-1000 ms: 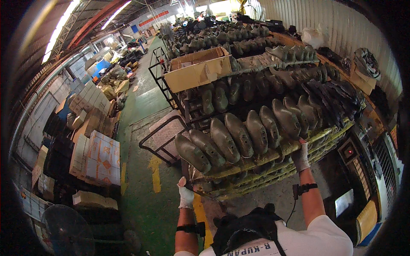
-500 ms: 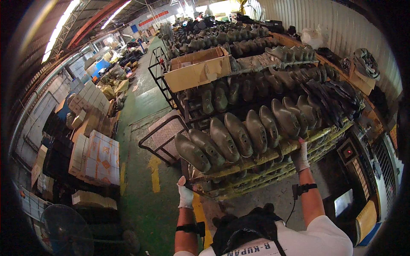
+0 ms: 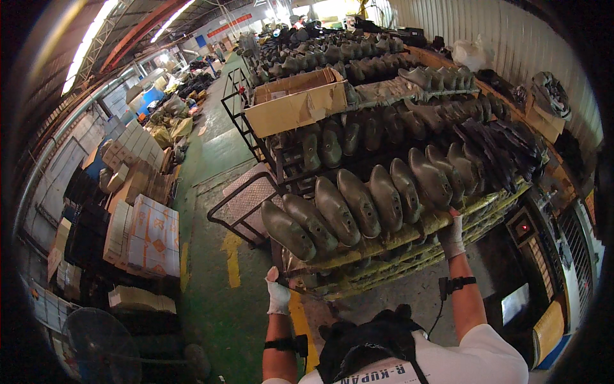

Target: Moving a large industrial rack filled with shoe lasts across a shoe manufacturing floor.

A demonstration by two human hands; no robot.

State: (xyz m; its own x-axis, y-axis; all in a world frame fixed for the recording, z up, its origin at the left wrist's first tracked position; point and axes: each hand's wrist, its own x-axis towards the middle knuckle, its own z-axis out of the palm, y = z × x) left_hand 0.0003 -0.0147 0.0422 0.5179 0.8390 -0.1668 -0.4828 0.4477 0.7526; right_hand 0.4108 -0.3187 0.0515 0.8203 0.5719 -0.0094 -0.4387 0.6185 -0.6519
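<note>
Rack [image 3: 387,244]: lasts [image 3: 360,211] leaned in row, likely saving space. Left hand [image 3: 277,294] at 8 o'clock corner, right hand [image 3: 451,238] 4 o'clock edge, spread likely for balance; can't tell either grip.

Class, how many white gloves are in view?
2: one glove on the left hand, near the left corner of the rack; the other on the right hand, at its front edge. More may be hidden.
</note>
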